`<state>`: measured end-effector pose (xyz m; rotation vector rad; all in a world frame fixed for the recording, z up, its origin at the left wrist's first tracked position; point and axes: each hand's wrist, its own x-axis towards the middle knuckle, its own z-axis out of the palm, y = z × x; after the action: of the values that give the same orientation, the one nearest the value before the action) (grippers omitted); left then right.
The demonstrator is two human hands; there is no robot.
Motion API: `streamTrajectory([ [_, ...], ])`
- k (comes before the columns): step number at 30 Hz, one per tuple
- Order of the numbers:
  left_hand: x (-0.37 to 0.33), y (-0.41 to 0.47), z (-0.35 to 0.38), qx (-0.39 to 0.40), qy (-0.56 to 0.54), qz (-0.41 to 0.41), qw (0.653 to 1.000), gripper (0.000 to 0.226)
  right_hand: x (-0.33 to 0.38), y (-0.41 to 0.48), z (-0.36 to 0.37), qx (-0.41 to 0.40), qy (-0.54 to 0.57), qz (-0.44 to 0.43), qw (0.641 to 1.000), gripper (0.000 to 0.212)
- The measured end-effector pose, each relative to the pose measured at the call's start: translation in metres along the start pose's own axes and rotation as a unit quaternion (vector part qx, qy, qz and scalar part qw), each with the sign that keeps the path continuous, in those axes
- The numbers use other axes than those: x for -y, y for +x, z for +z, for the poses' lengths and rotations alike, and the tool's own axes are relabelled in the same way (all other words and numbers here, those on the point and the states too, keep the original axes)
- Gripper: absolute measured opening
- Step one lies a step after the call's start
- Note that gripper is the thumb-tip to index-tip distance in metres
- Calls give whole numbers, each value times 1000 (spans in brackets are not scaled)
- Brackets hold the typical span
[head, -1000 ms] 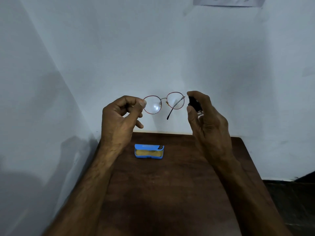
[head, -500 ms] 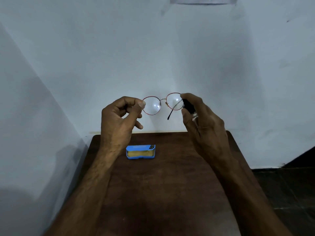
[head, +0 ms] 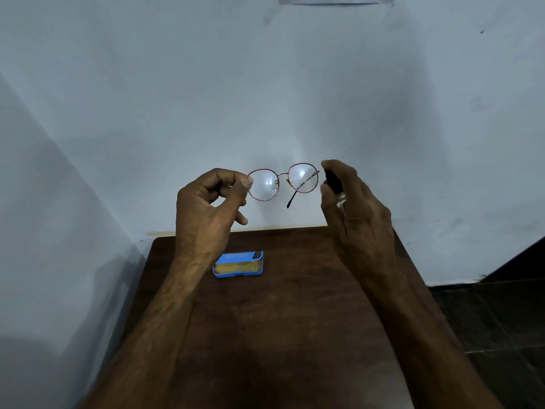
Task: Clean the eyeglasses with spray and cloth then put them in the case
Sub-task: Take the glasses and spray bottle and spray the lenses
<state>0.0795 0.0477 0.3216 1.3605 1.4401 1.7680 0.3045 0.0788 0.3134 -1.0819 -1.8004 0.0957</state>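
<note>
Spray bottle levelled at the right-hand lens

Nearest the camera, on the dark wooden surface (head: pixel 295 320), nothing is seen but two forearms reaching forward. Further out, between the forearms, a blue case (head: pixel 238 264) lies open with a yellow lining or cloth showing inside; which of the two cannot be told. Above and beyond the case, the eyeglasses (head: pixel 283 183) are held up in front of the pale wall (head: pixel 265 84). The left hand (head: pixel 211 202) is closed in a pinch grip on the outer edge of the left-hand lens rim, thumb and forefinger pressed together. The frame's long axis runs straight across the view, from that pinch toward the right hand (head: pixel 354 205), and one temple hangs down unfolded behind the right-hand lens. The right hand is wrapped around a small spray bottle (head: pixel 333 182), a fingertip laid over its dark top. The bottle is held just beside the right-hand lens, not touching it. Droplets appear on both lenses, so spraying is judged under way, with wiping and casing not yet done
</note>
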Motion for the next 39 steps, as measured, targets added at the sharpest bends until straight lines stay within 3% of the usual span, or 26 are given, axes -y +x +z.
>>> streamTrajectory([
  [4, 3, 3, 4, 2, 13, 2, 1000, 12, -2, -5, 1, 22, -8, -8, 1000, 35],
  [10, 6, 8, 15, 15, 24, 6, 1000, 11, -6, -9, 2, -11, 5, 21, 1000, 37],
  [16, 10, 11, 31, 35, 39, 15, 999, 7, 9, -7, 9, -12, 20, -36, 999, 41],
  [26, 10, 11, 47, 59, 55, 19, 997, 14, 0, -6, 18, -32, -26, 3, 999, 40],
  [39, 4, 0, 53, 79, 66, 29, 994, 12, -3, -10, 18, -6, -32, -23, 999, 36],
])
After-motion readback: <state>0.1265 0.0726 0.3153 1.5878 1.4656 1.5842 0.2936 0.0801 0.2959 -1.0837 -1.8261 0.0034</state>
